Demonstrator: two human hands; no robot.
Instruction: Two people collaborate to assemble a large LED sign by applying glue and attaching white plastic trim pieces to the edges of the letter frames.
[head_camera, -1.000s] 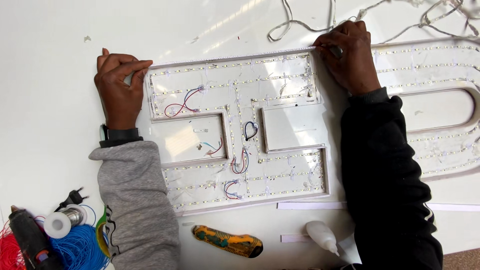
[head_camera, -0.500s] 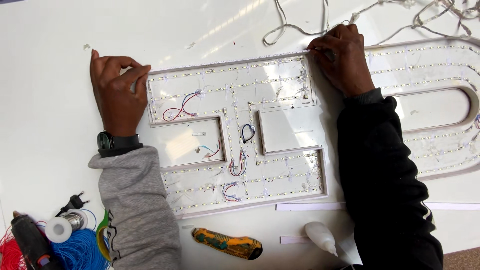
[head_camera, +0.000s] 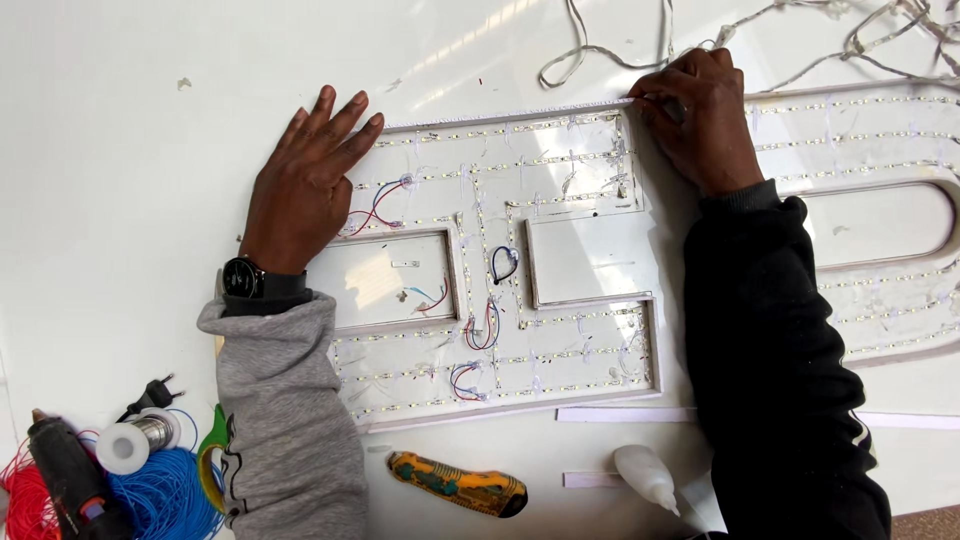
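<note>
The white letter-shaped sign tray (lined with LED strips) is lying flat on the table. The left hand is pressing it open-palmed; the right hand is pinching a small tool at its top edge. A slip there could be tearing nearby wires.

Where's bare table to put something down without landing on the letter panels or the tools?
Free: the wide white table left of the left hand, and the strip above it. Crowded: bottom left with the wire coils and glue gun, the front edge with the knife and bottle, and top right with loose cables.
</note>
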